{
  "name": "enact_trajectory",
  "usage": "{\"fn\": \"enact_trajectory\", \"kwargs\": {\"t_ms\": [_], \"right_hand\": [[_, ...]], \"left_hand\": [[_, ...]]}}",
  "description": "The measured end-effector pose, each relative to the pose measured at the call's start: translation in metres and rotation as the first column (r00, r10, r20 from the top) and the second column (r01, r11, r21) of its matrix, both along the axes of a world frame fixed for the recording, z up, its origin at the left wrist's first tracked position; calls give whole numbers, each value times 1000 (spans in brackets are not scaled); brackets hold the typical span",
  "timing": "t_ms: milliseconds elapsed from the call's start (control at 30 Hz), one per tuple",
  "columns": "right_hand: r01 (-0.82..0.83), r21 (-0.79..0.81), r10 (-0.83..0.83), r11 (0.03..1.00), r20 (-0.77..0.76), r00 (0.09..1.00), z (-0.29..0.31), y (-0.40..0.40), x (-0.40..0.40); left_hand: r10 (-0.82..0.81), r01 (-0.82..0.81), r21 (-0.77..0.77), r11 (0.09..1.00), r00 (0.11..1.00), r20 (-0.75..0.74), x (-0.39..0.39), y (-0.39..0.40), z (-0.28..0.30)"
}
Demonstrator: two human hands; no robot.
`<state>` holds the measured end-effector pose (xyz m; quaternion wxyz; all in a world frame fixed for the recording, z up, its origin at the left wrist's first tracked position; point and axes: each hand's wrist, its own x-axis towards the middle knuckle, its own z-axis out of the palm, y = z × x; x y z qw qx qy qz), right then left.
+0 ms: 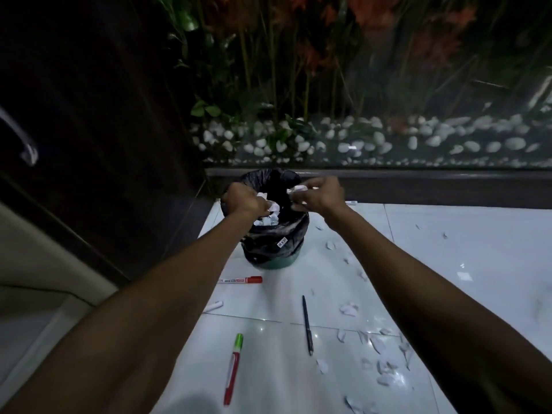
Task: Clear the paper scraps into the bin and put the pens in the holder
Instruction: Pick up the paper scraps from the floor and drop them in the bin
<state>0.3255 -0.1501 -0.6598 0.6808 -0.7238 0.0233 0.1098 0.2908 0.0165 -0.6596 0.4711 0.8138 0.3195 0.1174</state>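
Note:
A small green bin lined with a black bag stands on the white tiled floor, with white scraps inside. Both hands hover over its mouth. My left hand grips white paper scraps at its fingertips. My right hand pinches more white scraps above the rim. Loose paper scraps lie scattered on the floor to the right. On the floor lie a red-capped marker, a black pen, a red pen with a green cap and a white pen partly hidden by my left arm.
A dark wooden door with a metal handle stands at the left. Behind the bin runs a dark ledge under glass, with white pebbles and plants beyond. No pen holder is in view.

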Motion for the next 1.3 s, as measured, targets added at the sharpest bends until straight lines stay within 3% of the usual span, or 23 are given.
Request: {"fn": "enact_trajectory", "kwargs": {"t_ms": [67,167,333,467,700,833,933,1033,1067,1133,1200,1233,1300], "right_hand": [[-38,-55,35,998,-56,998,-5,26,8],[-80,-274,62,958,-73,995,-24,48,25],[-182,-232,166,955,-88,982,-73,64,67],[-116,-266,118,957,-9,993,-22,56,24],[35,-83,-28,996,90,996,-11,9,-8],[118,-154,-78,981,245,966,-22,-44,-30],[172,-363,-75,916,265,961,-62,-98,-50],[49,-611,46,790,140,989,-109,-151,-74],[-39,-685,110,727,60,992,-123,-165,-83],[-242,-846,255,475,-131,958,-145,-189,-102],[-321,-925,325,205,-245,913,-160,-208,-117],[-330,-932,327,149,-268,906,-166,-219,-124],[-365,-915,308,172,-302,902,-174,-235,-134]], "left_hand": [[64,-63,31,998,997,-36,18,17,-12],[35,-32,42,999,996,-80,15,16,-5],[-11,13,24,1000,998,-56,5,14,-4],[-51,51,67,996,999,-4,-8,5,-23],[-36,-22,135,991,911,411,-49,-64,-30],[-201,57,282,958,834,513,-69,-105,-41],[-446,285,408,867,810,381,-86,-130,-75],[-644,595,379,709,765,3,-103,-140,-122],[-682,698,328,637,708,-183,-109,-141,-133],[-677,848,238,474,524,-516,-122,-144,-146],[-648,914,184,362,388,-656,-137,-148,-152],[-642,933,159,322,339,-688,-144,-151,-155],[-622,960,157,233,271,-734,-158,-156,-161]]}}
